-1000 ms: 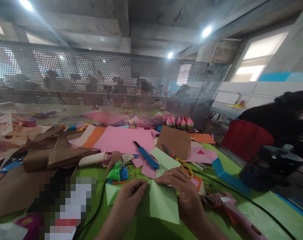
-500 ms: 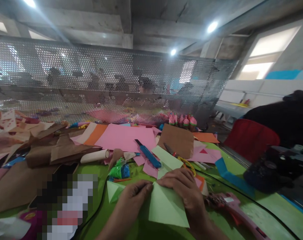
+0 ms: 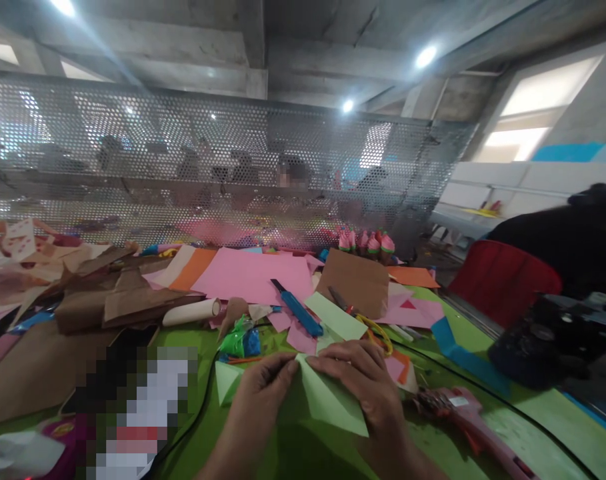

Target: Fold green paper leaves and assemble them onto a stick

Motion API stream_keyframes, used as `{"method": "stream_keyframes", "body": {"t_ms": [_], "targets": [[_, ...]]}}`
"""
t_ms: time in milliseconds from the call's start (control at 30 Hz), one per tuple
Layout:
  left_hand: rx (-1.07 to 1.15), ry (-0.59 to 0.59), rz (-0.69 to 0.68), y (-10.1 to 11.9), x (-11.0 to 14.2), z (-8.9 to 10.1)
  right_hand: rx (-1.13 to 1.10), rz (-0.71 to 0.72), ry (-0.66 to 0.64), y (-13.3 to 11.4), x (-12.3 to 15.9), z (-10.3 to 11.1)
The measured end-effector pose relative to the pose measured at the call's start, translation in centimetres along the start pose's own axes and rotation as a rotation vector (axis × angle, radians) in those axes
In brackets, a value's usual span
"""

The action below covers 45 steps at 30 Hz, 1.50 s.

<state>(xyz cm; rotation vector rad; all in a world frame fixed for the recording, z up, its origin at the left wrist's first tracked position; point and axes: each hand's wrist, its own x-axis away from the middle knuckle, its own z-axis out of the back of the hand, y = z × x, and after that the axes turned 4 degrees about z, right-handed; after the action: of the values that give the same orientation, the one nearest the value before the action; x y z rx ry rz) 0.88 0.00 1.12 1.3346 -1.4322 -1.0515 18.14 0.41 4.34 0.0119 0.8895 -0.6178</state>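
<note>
Between my two hands is a light green sheet of paper, tilted above the green tabletop. My left hand pinches its upper left corner between thumb and fingers. My right hand grips the upper and right edge, fingers bent over the paper and thumb hidden. A folded light green paper piece lies just left of my left hand. Beyond my right hand rests another light green paper strip, beside a blue utility knife with its blade out. Yellow-handled scissors lie partly under paper.
A pink glue gun lies at right, with a black cable crossing the table. Pink paper, brown card and a paper roll lie ahead. A perforated metal screen stands behind. A person in black sits at right near a red chair.
Both hands have shifted slightly left with the green paper. Its near edge has risen and tilted, so less of its face shows. Other things stay put.
</note>
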Motion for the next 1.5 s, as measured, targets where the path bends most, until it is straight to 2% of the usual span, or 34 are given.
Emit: {"method": "stream_keyframes", "body": {"t_ms": [133,267,367,567,800,967,1100,1233,1400,1500], "targets": [[0.066,-0.026,0.008,0.0,-0.1,0.1,-0.050,-0.024,-0.019,0.0,-0.2,0.0],[0.103,0.067,-0.006,0.0,-0.3,0.3,-0.004,-0.031,-0.018,0.2,-0.2,-0.3],[0.119,0.114,-0.014,0.0,-0.4,0.4,0.031,-0.012,-0.073,0.2,-0.1,-0.3],[0.214,0.124,0.022,0.2,-0.5,0.4,-0.008,0.011,-0.207,0.0,-0.3,-0.4],[0.258,0.046,0.060,-0.8,-0.9,0.8,-0.170,-0.059,-0.281,-0.2,-0.8,0.8],[0.126,0.015,-0.064,-1.2,-0.9,0.8,-0.243,-0.098,-0.262,0.2,-1.0,1.3],[-0.005,-0.089,-0.125,-0.8,-0.5,0.8,-0.282,-0.128,-0.220,0.4,-0.9,1.1],[-0.048,-0.056,-0.115,-0.4,-0.3,1.2,-0.405,-0.226,-0.167,0.5,-0.9,1.3],[0.103,-0.008,0.004,-0.2,-0.6,1.3,-0.605,-0.473,-0.082,1.2,-1.2,2.4],[0.207,0.042,0.032,-0.1,-0.7,1.1,-0.686,-0.575,-0.085,2.0,-1.0,2.0]]}}
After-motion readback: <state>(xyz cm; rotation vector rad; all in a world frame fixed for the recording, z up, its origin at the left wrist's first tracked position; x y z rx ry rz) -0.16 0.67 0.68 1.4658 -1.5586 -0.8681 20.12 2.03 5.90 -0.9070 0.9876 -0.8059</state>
